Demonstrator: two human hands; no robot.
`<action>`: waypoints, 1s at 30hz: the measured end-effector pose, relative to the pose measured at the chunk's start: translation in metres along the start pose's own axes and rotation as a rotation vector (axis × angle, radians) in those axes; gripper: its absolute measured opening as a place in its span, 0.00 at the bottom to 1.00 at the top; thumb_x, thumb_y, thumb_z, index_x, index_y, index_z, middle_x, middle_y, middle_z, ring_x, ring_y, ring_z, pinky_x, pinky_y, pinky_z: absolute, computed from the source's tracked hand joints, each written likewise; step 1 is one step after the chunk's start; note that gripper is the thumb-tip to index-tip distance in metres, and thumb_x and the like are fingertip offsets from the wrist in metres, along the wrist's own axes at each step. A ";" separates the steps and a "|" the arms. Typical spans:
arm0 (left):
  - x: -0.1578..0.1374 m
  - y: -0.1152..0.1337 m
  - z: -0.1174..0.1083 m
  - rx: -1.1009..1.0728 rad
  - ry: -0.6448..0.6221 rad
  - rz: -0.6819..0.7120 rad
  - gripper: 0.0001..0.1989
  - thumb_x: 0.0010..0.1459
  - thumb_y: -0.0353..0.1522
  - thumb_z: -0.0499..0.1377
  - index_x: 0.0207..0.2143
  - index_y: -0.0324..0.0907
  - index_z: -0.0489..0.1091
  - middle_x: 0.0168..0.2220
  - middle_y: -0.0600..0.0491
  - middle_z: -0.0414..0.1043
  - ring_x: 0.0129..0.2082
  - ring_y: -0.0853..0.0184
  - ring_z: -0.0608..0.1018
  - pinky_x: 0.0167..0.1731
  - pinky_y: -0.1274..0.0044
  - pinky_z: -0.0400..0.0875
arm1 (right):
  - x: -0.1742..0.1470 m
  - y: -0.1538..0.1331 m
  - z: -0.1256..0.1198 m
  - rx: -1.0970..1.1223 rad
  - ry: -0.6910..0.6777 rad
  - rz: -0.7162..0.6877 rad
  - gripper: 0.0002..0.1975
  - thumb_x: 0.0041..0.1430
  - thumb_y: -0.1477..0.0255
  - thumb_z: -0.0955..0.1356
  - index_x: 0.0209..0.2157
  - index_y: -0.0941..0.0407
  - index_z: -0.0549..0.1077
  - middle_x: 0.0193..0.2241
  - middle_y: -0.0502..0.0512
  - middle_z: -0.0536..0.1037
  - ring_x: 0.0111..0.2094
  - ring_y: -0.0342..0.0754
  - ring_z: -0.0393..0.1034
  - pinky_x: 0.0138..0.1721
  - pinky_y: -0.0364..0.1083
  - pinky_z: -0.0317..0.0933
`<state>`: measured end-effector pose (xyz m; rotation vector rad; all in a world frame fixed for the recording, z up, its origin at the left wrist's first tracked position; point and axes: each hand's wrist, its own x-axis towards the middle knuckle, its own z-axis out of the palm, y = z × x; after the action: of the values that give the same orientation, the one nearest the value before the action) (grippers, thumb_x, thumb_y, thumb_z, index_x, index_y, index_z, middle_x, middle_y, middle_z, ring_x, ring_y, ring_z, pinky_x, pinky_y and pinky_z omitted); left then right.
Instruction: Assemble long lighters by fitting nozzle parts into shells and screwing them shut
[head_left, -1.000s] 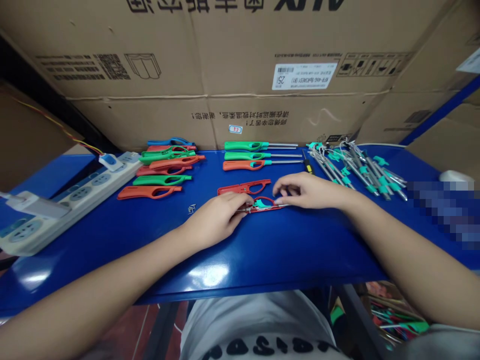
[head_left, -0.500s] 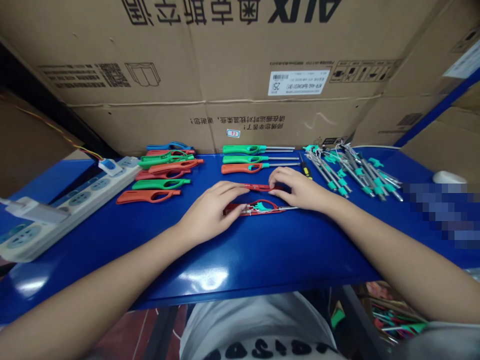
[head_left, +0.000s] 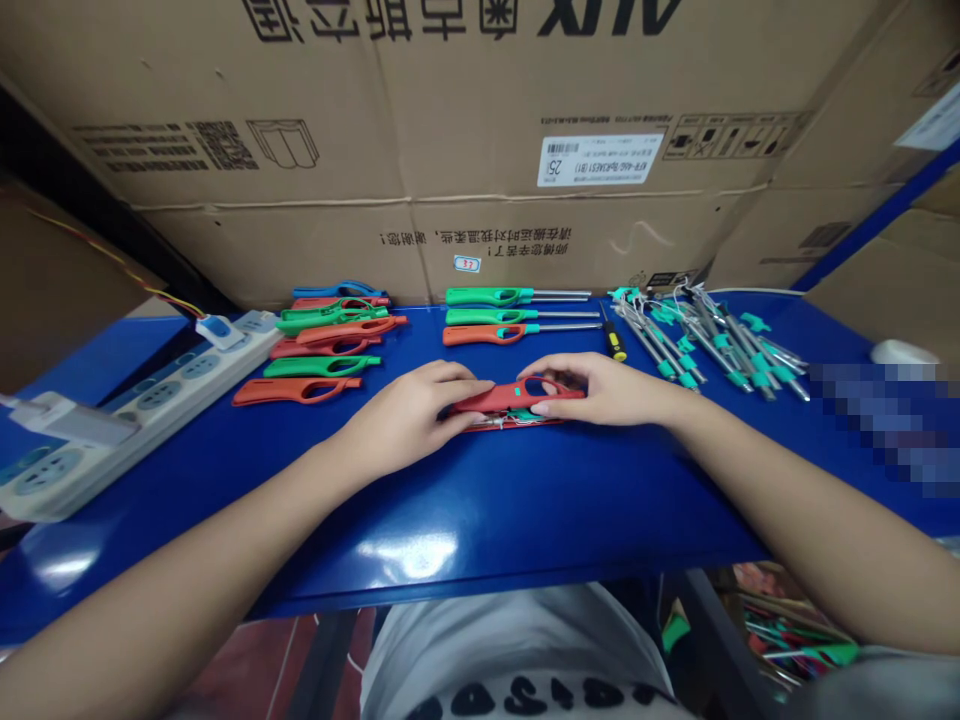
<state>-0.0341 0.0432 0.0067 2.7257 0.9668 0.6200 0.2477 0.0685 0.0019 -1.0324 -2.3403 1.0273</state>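
Observation:
Between my hands is a red lighter shell half [head_left: 495,398], tilted over a second red half [head_left: 517,425] that lies on the blue table. White and teal inner parts [head_left: 520,413] show in the gap between the two halves. My left hand [head_left: 416,415] is closed on the left end of the upper half, its thumb low by the lower half. At the other end, round the trigger loop, my right hand [head_left: 604,390] grips with thumb and fingers. The metal tube of the lower half is hidden behind the right hand.
Three long-tube lighters [head_left: 491,335] lie at the back middle beside a yellow-black screwdriver [head_left: 613,340]. Several coloured shells [head_left: 300,393] are stacked at left, near a white power strip [head_left: 157,395]. Metal tubes with teal parts [head_left: 720,345] are heaped at right. A cardboard box [head_left: 465,120] stands behind.
The upper red shell half has come towards me and now sits over the lower half, covering most of its inner parts. Both hands have moved nearer with it.

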 end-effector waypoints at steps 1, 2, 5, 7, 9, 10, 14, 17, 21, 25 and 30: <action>0.000 0.000 -0.001 -0.021 -0.031 -0.006 0.16 0.66 0.32 0.59 0.54 0.38 0.74 0.49 0.45 0.76 0.48 0.60 0.78 0.51 0.69 0.74 | -0.001 -0.001 0.000 -0.075 -0.004 -0.038 0.22 0.58 0.58 0.72 0.51 0.56 0.75 0.36 0.53 0.77 0.35 0.46 0.70 0.38 0.46 0.65; 0.000 0.001 -0.002 -0.038 -0.061 -0.013 0.16 0.65 0.32 0.60 0.54 0.38 0.74 0.48 0.45 0.76 0.47 0.60 0.78 0.50 0.69 0.74 | -0.001 -0.001 0.001 -0.132 -0.006 -0.075 0.22 0.58 0.58 0.72 0.50 0.56 0.76 0.38 0.54 0.77 0.37 0.47 0.70 0.40 0.47 0.66; 0.000 0.001 -0.004 -0.054 -0.137 -0.042 0.15 0.64 0.32 0.62 0.53 0.39 0.75 0.48 0.46 0.76 0.47 0.59 0.78 0.50 0.69 0.73 | -0.001 0.000 0.003 -0.203 -0.011 -0.160 0.20 0.60 0.59 0.71 0.50 0.56 0.76 0.43 0.57 0.76 0.42 0.49 0.71 0.46 0.49 0.66; 0.000 0.001 -0.004 -0.048 -0.163 -0.065 0.15 0.63 0.31 0.62 0.52 0.40 0.75 0.48 0.47 0.76 0.47 0.59 0.78 0.50 0.69 0.73 | -0.001 0.001 0.005 -0.217 -0.012 -0.181 0.20 0.61 0.60 0.71 0.50 0.56 0.76 0.45 0.58 0.74 0.44 0.50 0.71 0.49 0.49 0.65; 0.001 0.002 -0.005 -0.040 -0.185 -0.082 0.15 0.62 0.30 0.63 0.51 0.40 0.75 0.48 0.47 0.76 0.47 0.58 0.79 0.49 0.69 0.73 | 0.000 0.003 0.008 -0.231 -0.010 -0.180 0.19 0.62 0.61 0.71 0.51 0.56 0.76 0.46 0.59 0.73 0.45 0.50 0.71 0.51 0.50 0.65; 0.001 0.002 -0.005 -0.036 -0.194 -0.088 0.15 0.61 0.30 0.63 0.51 0.40 0.75 0.48 0.47 0.76 0.47 0.58 0.79 0.49 0.69 0.73 | 0.000 0.004 0.009 -0.236 -0.010 -0.181 0.19 0.62 0.61 0.71 0.51 0.56 0.76 0.46 0.59 0.73 0.45 0.51 0.71 0.51 0.51 0.65; 0.000 0.003 -0.007 -0.022 -0.226 -0.105 0.16 0.60 0.29 0.64 0.51 0.41 0.75 0.47 0.48 0.77 0.46 0.59 0.79 0.47 0.70 0.72 | 0.001 0.005 0.012 -0.242 -0.016 -0.202 0.19 0.62 0.61 0.71 0.51 0.56 0.76 0.45 0.58 0.73 0.42 0.49 0.71 0.47 0.49 0.66; 0.000 0.005 -0.009 -0.002 -0.242 -0.121 0.16 0.59 0.29 0.65 0.50 0.42 0.75 0.46 0.50 0.77 0.45 0.59 0.79 0.46 0.71 0.72 | 0.001 0.005 0.013 -0.243 -0.011 -0.218 0.19 0.62 0.62 0.71 0.51 0.57 0.76 0.43 0.58 0.73 0.40 0.48 0.71 0.45 0.48 0.66; 0.001 0.006 -0.011 0.032 -0.250 -0.132 0.14 0.60 0.32 0.65 0.49 0.43 0.76 0.46 0.51 0.77 0.45 0.60 0.79 0.45 0.71 0.73 | 0.002 0.006 0.014 -0.247 0.000 -0.229 0.19 0.62 0.63 0.71 0.51 0.58 0.76 0.43 0.58 0.74 0.40 0.48 0.71 0.45 0.48 0.66; 0.000 0.004 -0.009 0.050 -0.234 -0.126 0.13 0.62 0.34 0.63 0.49 0.44 0.77 0.46 0.52 0.78 0.45 0.61 0.79 0.47 0.72 0.73 | 0.003 0.007 0.016 -0.263 0.001 -0.239 0.20 0.61 0.62 0.72 0.51 0.58 0.76 0.44 0.59 0.74 0.41 0.49 0.72 0.46 0.48 0.67; -0.002 0.010 -0.004 0.154 -0.226 -0.122 0.12 0.63 0.33 0.63 0.49 0.43 0.77 0.45 0.52 0.78 0.43 0.61 0.80 0.42 0.72 0.74 | 0.001 0.003 0.018 -0.391 -0.001 -0.209 0.21 0.63 0.60 0.70 0.53 0.58 0.76 0.48 0.61 0.75 0.43 0.52 0.74 0.47 0.49 0.68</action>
<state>-0.0318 0.0344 0.0131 2.7636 1.1533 0.2175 0.2380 0.0623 -0.0121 -0.8870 -2.6447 0.5042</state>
